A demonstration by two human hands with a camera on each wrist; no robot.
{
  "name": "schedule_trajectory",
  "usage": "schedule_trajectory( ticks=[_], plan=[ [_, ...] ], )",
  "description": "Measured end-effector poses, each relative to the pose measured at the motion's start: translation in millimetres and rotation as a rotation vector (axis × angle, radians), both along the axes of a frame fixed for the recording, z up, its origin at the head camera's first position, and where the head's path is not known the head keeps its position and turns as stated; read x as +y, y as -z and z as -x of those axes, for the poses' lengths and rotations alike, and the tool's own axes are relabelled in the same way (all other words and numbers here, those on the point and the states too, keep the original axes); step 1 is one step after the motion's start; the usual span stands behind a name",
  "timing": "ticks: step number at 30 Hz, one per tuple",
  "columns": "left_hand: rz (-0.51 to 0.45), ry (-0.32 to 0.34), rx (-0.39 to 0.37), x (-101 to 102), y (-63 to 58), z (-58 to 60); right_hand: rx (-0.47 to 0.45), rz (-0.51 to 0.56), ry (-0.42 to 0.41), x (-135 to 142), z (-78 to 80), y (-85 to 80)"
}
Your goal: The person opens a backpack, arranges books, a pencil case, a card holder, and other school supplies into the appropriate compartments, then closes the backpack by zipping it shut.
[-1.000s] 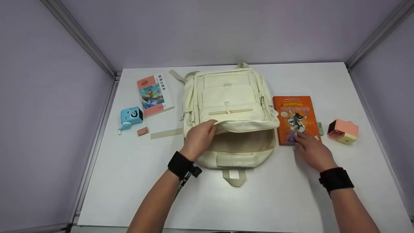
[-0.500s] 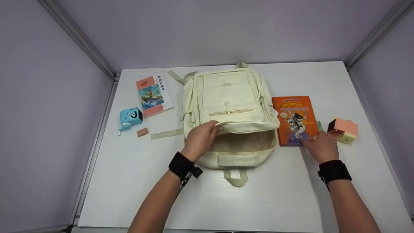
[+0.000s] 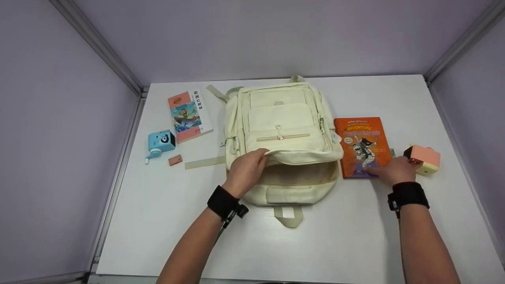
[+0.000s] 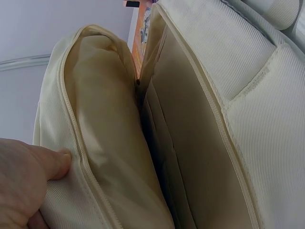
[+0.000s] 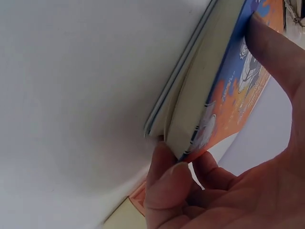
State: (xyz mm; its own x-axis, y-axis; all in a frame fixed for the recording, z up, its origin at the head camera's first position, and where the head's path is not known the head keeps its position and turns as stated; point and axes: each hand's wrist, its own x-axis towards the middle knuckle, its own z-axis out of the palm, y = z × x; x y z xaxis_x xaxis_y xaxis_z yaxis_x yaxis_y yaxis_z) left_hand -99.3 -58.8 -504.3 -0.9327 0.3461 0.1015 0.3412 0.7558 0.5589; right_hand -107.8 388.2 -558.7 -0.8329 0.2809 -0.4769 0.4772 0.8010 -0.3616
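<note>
A cream backpack [image 3: 280,118] lies on the white table [image 3: 315,244], its main compartment gaping towards me. My left hand [image 3: 246,169] pinches the upper edge of the opening, which it keeps raised; in the left wrist view the thumb [image 4: 59,164] presses on the fabric beside the zip. Right of the backpack lies an orange book [image 3: 363,138]. My right hand [image 3: 396,171] grips the book's near right corner, thumb on the cover. The right wrist view shows fingers [image 5: 167,186] curled at the corner, with the book's pages parted slightly there.
A pink and yellow box-shaped object [image 3: 424,157] stands just right of my right hand. A green item [image 3: 392,152] peeks out beside the orange book. On the left are another book [image 3: 187,116], a blue crank pencil sharpener [image 3: 161,141] and a brownish-pink eraser [image 3: 175,159].
My right hand has slid right across the orange book's lower part to its near right corner and taken hold there. The left hand keeps its grip on the backpack's edge.
</note>
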Motion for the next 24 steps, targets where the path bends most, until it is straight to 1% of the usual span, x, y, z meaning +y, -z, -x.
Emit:
schedule_trajectory(
  ticks=[3,7,9,12,15,17,19,20,22,24],
  plan=[
    [0.003,0.004,0.009,0,0.9,-0.1,-0.040,0.008,0.006,3,2.1,-2.8],
    [0.003,0.004,0.015,0,1.8,-0.3,-0.060,0.027,0.017,3,4.0,-7.8],
    [0.004,0.005,0.021,-1,2.1,-0.4,-0.056,0.033,0.014,3,4.2,-10.0],
    [0.008,0.008,0.025,-1,2.0,-0.4,-0.057,0.027,-0.018,3,3.2,-11.7],
    [0.014,0.010,0.005,0,0.6,-0.5,-0.027,0.010,-0.045,5,0.1,-9.9],
    [0.017,0.010,-0.010,1,-0.3,-0.6,0.002,0.021,-0.031,5,-2.8,-8.1],
    [0.019,0.011,-0.022,1,-0.8,-0.5,0.034,0.070,0.000,5,-5.7,-6.9],
    [0.020,0.011,-0.022,1,-1.0,-0.4,0.043,0.113,0.032,5,-7.0,-6.9],
    [0.022,0.011,-0.017,2,-1.1,0.0,0.064,0.219,0.099,4,-8.8,-8.3],
    [0.025,0.012,-0.009,1,-1.3,0.4,0.098,0.352,0.169,3,-9.5,-10.3]
  ],
)
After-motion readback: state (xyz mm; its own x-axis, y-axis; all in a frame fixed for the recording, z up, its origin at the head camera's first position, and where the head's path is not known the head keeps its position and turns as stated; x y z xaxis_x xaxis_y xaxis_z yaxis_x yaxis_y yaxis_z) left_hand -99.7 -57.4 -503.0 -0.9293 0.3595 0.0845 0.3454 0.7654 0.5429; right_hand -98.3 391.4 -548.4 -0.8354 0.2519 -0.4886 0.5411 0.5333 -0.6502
